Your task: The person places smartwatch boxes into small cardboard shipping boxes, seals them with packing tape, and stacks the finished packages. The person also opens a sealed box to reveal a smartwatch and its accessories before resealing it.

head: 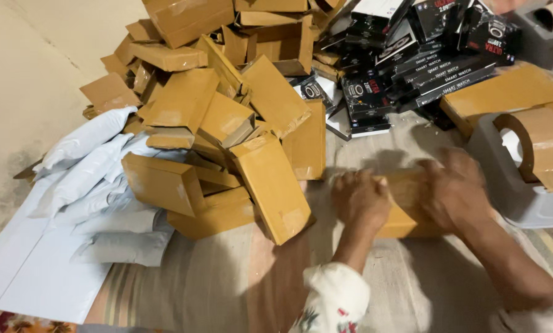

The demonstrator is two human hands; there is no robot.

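Both hands, left (361,198) and right (454,188), are gripping a brown box (404,209), fingers closed on it, beside the box pile (227,117).

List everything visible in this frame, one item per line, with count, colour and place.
taped boxes: a pile of many, brown, upper left to centre
box in hands: one, brown, centre right on the cloth
printed retail boxes: a heap, black, top right
mailer bags: a stack, pale grey-blue, left
tape roll: one, brown, right edge on its dispenser
tape dispenser: one, grey, right edge
striped cloth: one, beige, under everything
left hand: on the box's left side, blurred
right hand: on the box's right side, blurred
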